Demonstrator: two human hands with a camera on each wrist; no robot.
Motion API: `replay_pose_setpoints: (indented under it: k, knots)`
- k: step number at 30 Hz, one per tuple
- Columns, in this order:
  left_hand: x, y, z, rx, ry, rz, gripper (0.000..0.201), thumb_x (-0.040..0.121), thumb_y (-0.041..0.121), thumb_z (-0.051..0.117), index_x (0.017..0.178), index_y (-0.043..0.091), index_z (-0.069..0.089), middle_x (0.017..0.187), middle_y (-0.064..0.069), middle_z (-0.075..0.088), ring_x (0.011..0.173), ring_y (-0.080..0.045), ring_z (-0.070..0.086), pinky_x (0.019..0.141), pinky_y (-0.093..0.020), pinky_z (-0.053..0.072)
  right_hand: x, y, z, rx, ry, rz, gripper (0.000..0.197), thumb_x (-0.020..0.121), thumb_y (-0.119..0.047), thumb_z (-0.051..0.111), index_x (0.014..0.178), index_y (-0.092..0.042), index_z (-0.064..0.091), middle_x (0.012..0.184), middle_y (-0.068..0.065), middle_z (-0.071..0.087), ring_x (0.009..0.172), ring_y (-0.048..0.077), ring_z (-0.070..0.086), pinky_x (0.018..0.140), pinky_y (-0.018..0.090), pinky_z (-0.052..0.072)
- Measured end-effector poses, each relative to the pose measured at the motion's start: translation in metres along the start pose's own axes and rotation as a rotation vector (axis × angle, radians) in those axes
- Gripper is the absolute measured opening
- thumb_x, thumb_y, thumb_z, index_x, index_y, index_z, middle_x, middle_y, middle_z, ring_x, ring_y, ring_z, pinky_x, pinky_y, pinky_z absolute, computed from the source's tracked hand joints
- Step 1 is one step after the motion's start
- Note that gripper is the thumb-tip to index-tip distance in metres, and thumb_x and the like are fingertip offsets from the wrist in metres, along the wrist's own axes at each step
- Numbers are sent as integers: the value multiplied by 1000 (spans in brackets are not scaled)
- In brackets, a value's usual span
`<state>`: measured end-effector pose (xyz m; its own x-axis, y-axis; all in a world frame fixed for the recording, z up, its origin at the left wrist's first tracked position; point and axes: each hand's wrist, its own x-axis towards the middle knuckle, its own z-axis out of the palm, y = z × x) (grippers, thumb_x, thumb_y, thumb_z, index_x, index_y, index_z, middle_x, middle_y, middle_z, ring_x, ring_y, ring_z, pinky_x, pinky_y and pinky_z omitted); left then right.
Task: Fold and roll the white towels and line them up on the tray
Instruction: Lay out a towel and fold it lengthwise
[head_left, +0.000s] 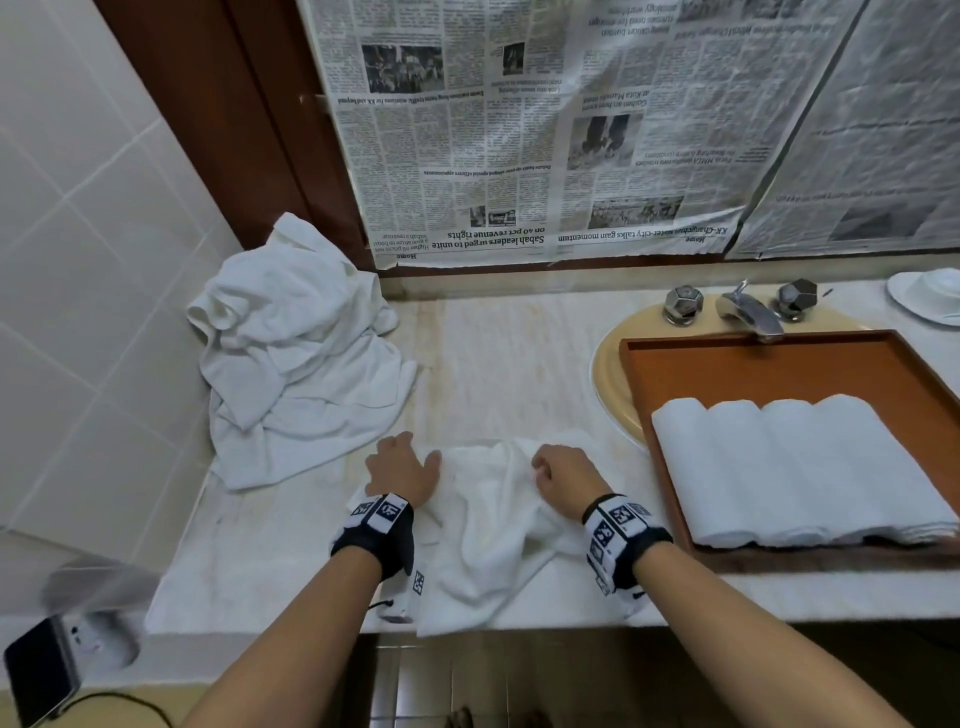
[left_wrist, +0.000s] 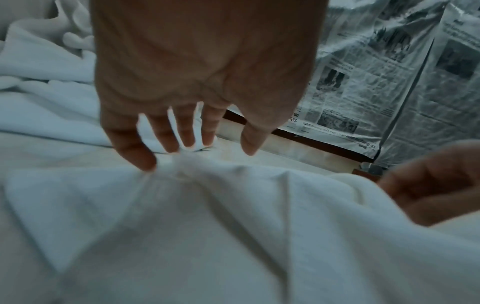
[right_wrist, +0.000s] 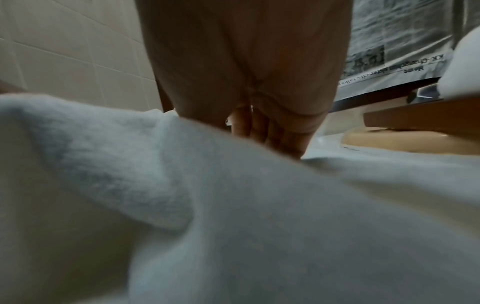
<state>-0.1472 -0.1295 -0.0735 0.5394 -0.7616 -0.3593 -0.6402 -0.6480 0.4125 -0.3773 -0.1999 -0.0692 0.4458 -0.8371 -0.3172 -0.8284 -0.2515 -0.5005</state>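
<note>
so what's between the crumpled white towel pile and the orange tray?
Head view: bare marble counter, then the beige sink rim; white towel pile, orange tray.

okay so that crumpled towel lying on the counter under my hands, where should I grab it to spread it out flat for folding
Take the towel by its far edge, one hand near each corner, coming from above. It lies bunched, its near end hanging over the counter edge; left hand and right hand already sit at that far edge, so pulling apart there should flatten it.
</note>
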Motion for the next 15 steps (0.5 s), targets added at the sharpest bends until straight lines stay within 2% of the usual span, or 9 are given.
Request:
replay_pose_setpoints:
  k: [2, 4, 5, 6, 7, 9, 11, 13, 15]
  knots:
    - [5, -9, -8, 94, -37, -71, 60, 95, 46, 53, 147, 22, 35, 151, -9, 29, 134, -35, 34, 103, -47, 39, -4, 2, -1, -46, -75, 62, 13, 92, -15, 51, 97, -14, 63, 102, 8, 64, 95, 26, 62, 83, 33, 50]
    - [12, -21, -11, 17, -87, -52, 43, 93, 35, 58, 133, 21, 51, 138, -11, 47, 122, -31, 50, 97, -38, 45, -2, -5, -9, -133, -74, 50, 11, 89, -20, 54, 81, -17, 59, 90, 4, 62, 85, 24, 61, 70, 30, 47]
    - [14, -25, -11, -68, -77, -5, 28, 90, 25, 60, 118, 22, 60, 127, -8, 57, 113, -27, 56, 93, -34, 47, 3, -11, -12, -137, -19, 12, 10, 90, -23, 54, 83, -17, 59, 91, 3, 61, 86, 23, 60, 70, 30, 46]
    - [13, -28, -11, -148, -63, 61, 17, 88, 17, 60, 104, 24, 64, 115, -5, 65, 104, -23, 60, 89, -30, 48, 9, -19, -13, -102, 34, -43, 11, 91, -25, 55, 93, -16, 61, 99, 3, 61, 93, 22, 59, 76, 30, 46]
    - [11, -27, -12, -215, -49, 133, 16, 87, 12, 59, 94, 25, 65, 104, -1, 68, 96, -18, 62, 87, -29, 48, 15, -27, -11, -51, 60, -102, 20, 93, -27, 57, 109, -16, 61, 109, 3, 59, 102, 21, 55, 84, 31, 45]
    - [4, -23, -18, -395, -70, 238, 20, 86, 7, 59, 88, 25, 67, 86, 10, 68, 78, -6, 60, 80, -26, 48, 27, -44, -4, 77, -15, -150, 45, 95, -31, 59, 137, -17, 50, 128, 2, 54, 118, 20, 49, 100, 31, 38]
    - [-1, -20, -27, -537, -112, 324, 25, 85, 0, 59, 87, 23, 68, 73, 19, 63, 66, 0, 56, 72, -24, 46, 35, -54, 9, 111, -133, -92, 56, 96, -32, 59, 147, -18, 40, 137, 3, 52, 125, 23, 48, 107, 34, 37]
    - [-1, -22, -35, -599, -136, 372, 31, 82, -6, 56, 86, 23, 67, 74, 20, 62, 67, -5, 56, 70, -28, 48, 39, -55, 20, 12, -182, -45, 50, 96, -33, 58, 141, -16, 47, 132, 6, 57, 122, 25, 52, 102, 35, 41]
    - [1, -26, -41, -640, -134, 374, 36, 80, -9, 53, 84, 24, 68, 77, 18, 61, 67, -10, 55, 69, -34, 48, 36, -52, 20, -6, -119, -38, 27, 95, -30, 59, 114, -13, 65, 113, 6, 66, 107, 24, 59, 86, 29, 45]
